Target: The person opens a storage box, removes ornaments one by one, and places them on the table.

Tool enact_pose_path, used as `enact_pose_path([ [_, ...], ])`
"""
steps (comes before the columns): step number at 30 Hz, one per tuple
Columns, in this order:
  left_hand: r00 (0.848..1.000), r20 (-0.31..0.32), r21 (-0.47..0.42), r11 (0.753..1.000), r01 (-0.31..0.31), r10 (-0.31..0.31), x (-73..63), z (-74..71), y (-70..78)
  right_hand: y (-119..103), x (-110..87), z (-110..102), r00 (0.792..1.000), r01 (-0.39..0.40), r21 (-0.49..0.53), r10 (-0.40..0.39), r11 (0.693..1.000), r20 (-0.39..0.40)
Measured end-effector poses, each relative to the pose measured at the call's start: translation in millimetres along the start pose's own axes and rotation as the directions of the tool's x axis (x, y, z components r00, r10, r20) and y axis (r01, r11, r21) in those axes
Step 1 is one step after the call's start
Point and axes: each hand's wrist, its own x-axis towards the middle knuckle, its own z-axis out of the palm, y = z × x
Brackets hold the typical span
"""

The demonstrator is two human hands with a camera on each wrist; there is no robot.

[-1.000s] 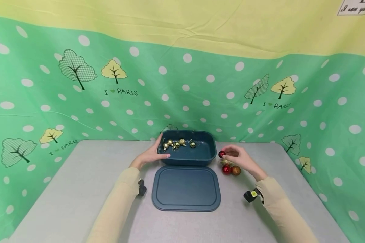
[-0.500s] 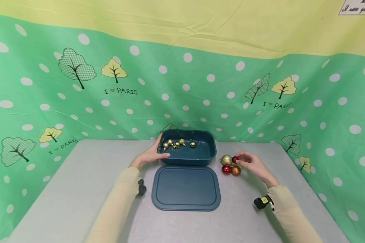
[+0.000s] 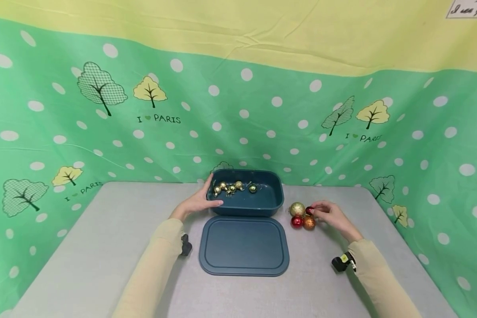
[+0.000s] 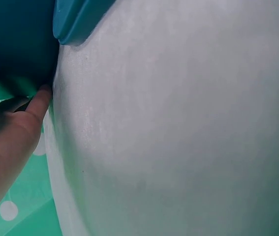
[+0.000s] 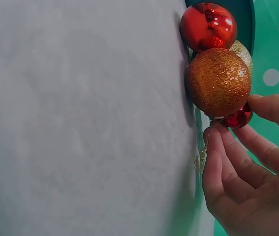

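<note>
My left hand (image 3: 196, 203) rests against the left end of the dark blue box (image 3: 258, 211), its thumb along the front side and its index finger straight along the end. Inside the box lie several small gold baubles (image 3: 238, 185). My right hand (image 3: 334, 216) pinches a small dark red bauble (image 5: 240, 118) between thumb and fingertips, right beside a cluster on the table. That cluster is a glittery gold bauble (image 3: 297, 209), a shiny red bauble (image 3: 297, 221) and a glittery orange bauble (image 3: 309, 222). In the right wrist view, the orange bauble partly covers the small red one.
A flat blue lid (image 3: 244, 246) lies in front of the box on the grey table (image 3: 103, 247). Behind the table hangs a green and yellow cloth (image 3: 242, 115) with dots and trees. A thin gold string (image 5: 207, 140) hangs near my right fingers.
My right hand has moved to the right and slightly nearer, carrying the small red bauble from beside the box to the cluster's right side. My left hand stays on the box.
</note>
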Motion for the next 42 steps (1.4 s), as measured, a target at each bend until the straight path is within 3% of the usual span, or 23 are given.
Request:
enact_pose_path([
  [6,1.0,0.002,0.003,1.0,-0.014,0.014,0.4,0.6,1.0,0,3.4,1,0.999,-0.052,-0.014,0.052,0.999,0.006],
  [13,1.0,0.017,0.005,1.0,-0.011,0.011,1.9,-1.2,2.9,0,4.2,1,0.998,-0.043,-0.055,0.045,0.998,0.038],
  [19,1.0,0.016,0.008,1.0,-0.008,0.008,1.8,0.1,3.2,2,3.4,-5,0.998,-0.066,-0.096,0.068,0.993,0.014],
  [22,1.0,0.012,0.002,1.0,-0.007,0.007,1.2,0.7,2.9,0,2.1,-9,0.999,-0.039,-0.096,0.04,0.995,0.01],
  [28,1.0,0.006,-0.011,1.0,0.0,0.0,0.2,1.1,1.8,-16,3.2,-9,0.999,0.041,-0.121,-0.042,0.992,-0.007],
  [32,1.0,0.008,-0.008,1.0,0.006,-0.006,0.7,0.7,0.8,-31,8.8,-3,0.998,0.049,-0.126,-0.053,0.991,-0.024],
  [42,1.0,0.005,0.001,1.0,-0.007,0.007,1.4,-0.2,0.6,-68,14.4,29,0.994,0.111,-0.051,-0.112,0.993,-0.008],
])
